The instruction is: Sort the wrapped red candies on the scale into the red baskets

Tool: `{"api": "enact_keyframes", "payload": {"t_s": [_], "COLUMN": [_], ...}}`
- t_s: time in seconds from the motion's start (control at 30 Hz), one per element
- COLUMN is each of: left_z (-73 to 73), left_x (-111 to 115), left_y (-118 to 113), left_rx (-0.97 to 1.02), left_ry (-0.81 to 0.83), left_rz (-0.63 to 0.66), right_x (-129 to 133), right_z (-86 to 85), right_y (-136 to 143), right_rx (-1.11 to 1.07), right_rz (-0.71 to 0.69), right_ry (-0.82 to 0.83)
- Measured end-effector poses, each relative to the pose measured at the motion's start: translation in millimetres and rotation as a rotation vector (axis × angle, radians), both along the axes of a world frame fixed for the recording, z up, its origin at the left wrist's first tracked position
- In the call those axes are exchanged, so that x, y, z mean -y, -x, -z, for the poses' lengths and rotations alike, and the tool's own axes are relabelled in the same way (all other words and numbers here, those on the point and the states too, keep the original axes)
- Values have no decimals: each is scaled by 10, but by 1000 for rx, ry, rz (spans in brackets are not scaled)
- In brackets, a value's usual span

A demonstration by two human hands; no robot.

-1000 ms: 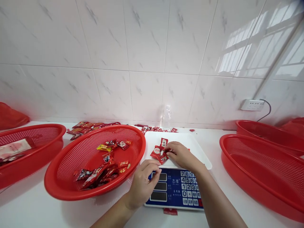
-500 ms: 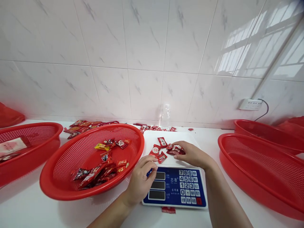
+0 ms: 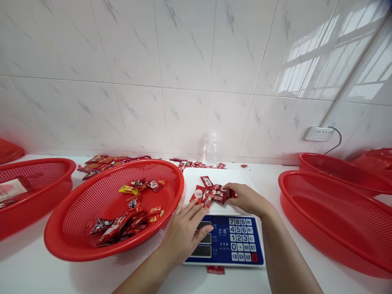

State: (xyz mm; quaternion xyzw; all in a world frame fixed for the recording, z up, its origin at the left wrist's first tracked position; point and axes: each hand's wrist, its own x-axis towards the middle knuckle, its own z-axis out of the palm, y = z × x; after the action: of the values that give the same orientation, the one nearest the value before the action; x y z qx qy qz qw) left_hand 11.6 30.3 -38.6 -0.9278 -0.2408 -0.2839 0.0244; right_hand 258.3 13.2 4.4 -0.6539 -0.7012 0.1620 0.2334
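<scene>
A white and blue weighing scale (image 3: 225,241) stands in front of me, with several small red snack packets (image 3: 198,193) grouped on its white pan (image 3: 188,175). My left hand (image 3: 186,230) is open, its fingers spread over the left part of the display and the fingertips at the pan's near edge, beside the packets. Curled over the right side of the group, my right hand (image 3: 246,199) has its fingertips on a dark red packet (image 3: 230,194), which they partly hide. Another packet (image 3: 219,196) lies just left of those fingertips.
Left of the scale, a red mesh basket (image 3: 76,204) holds mixed packets; another basket (image 3: 58,183) stands farther left. Two red baskets (image 3: 321,216) sit on the right. Loose packets (image 3: 101,163) and a clear plastic bottle (image 3: 212,151) are along the tiled wall. One packet (image 3: 216,270) pokes out under the scale.
My left hand has gone from bent fingers to spread ones, reaching toward the packets. My right hand has shifted the dark red packets slightly left, closer to the others.
</scene>
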Motion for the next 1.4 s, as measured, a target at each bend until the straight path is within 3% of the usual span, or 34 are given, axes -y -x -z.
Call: {"api": "enact_keyframes", "payload": {"t_s": [0.23, 0.6, 1.03, 1.4], "left_z": [-60, -20, 6, -13], "left_x": [57, 66, 29, 34], "left_y": [-5, 2, 13, 28], "left_rx": [38, 221, 273, 340], "left_ry": [19, 39, 48, 48], "left_rz": [72, 178, 177, 198], "right_x": [-38, -73, -54, -140], "right_z": [13, 25, 220, 262], "right_y": [-38, -45, 50, 466], "right_rx": [-14, -98, -63, 152], "right_rz": [62, 167, 256, -43], "right_ry": [-115, -264, -233, -97]}}
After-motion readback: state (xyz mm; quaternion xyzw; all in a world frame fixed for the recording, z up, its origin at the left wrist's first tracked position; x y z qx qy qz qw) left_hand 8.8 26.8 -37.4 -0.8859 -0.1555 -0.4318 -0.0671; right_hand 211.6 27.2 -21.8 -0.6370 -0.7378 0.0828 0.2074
